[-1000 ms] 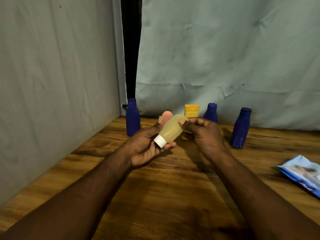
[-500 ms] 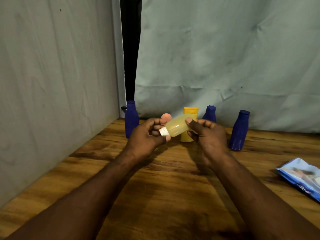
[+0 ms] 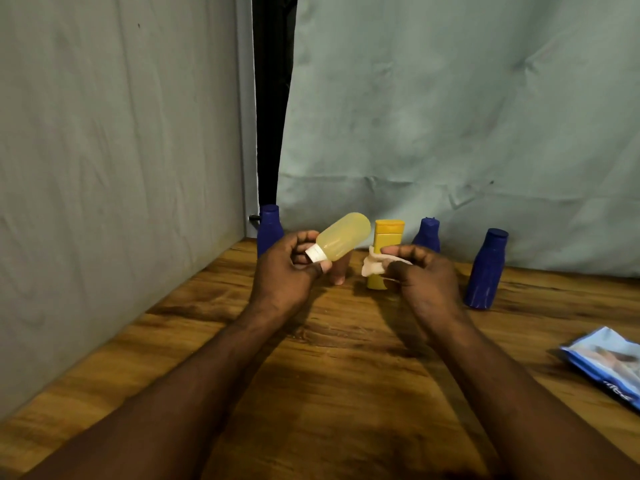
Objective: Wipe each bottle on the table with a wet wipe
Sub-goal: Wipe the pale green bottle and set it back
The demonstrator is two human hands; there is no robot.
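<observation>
Left hand (image 3: 284, 271) grip pinches pale yellow bottle (image 3: 341, 241) by white cap (image 3: 315, 253), tilted above counter (image 3: 346, 358). Right hand (image 3: 427, 275) clutches wet wipe (image 3: 372, 265), just apart. Risk imo: cap-only hold, bottle slips w/ rubbing, knocks yellow tube (image 3: 388, 237) behind.

One head-worn wide-angle view looks forward and down over a wooden table (image 3: 346, 393); both forearms enter from 6 o'clock; the hands sit near, at centre; fabric backdrop (image 3: 450, 116) fills 12 o'clock; a wipes pack (image 3: 609, 363) lies at 4 o'clock, cut by the frame edge.
</observation>
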